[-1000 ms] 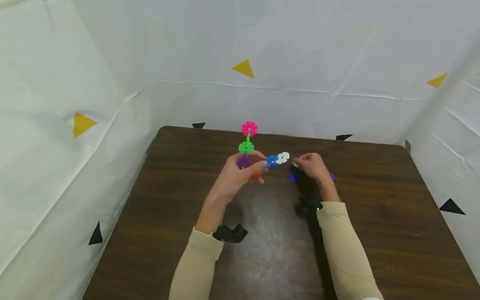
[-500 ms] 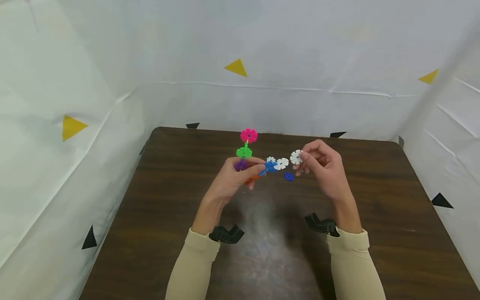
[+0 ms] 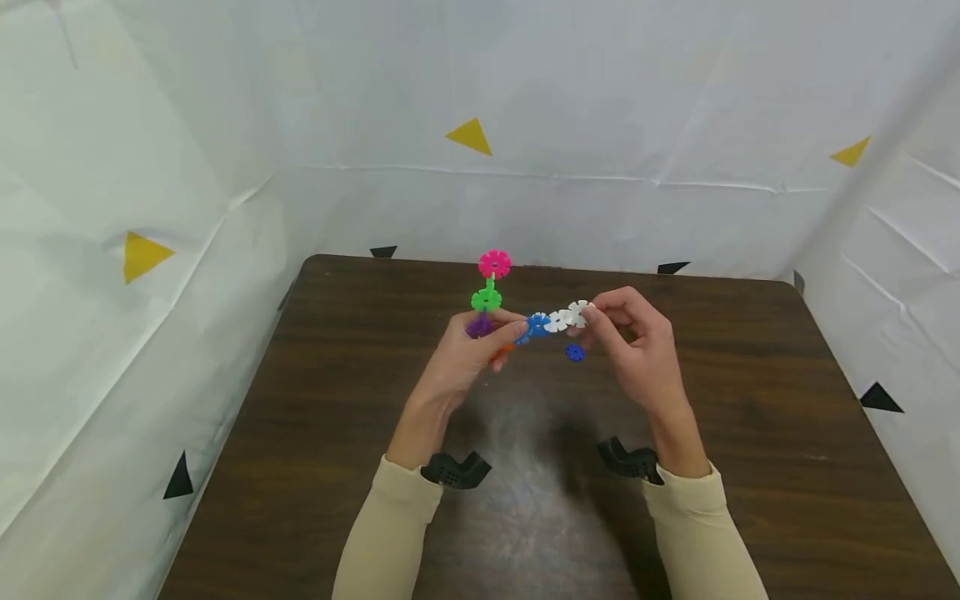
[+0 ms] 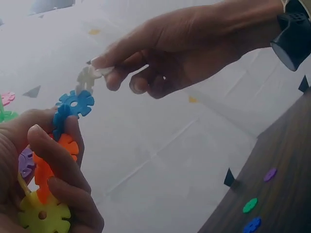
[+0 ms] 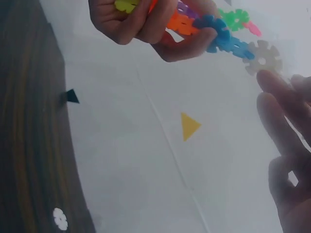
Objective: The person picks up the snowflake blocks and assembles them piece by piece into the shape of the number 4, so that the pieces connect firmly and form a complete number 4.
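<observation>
Dark wooden bench (image 3: pixel 337 433) lies beneath us. Our left hand (image 3: pixel 472 354) clutches the multicoloured plastic snowflake-disc chain (image 3: pixel 491 296); our right hand (image 3: pixel 637 346), come back up from the bench, pinches a white plastic disc (image 3: pixel 577 313) onto its end. Below lies a loose blue disc (image 3: pixel 575 353).

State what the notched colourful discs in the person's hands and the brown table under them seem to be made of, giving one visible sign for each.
The notched colourful discs: probably moulded plastic, smooth, going by their bright uniform colours and identical slotted rims. The brown table: wood or a wood-look laminate, with streaked grain and a dull sheen near the middle; the pictures cannot settle which.
</observation>
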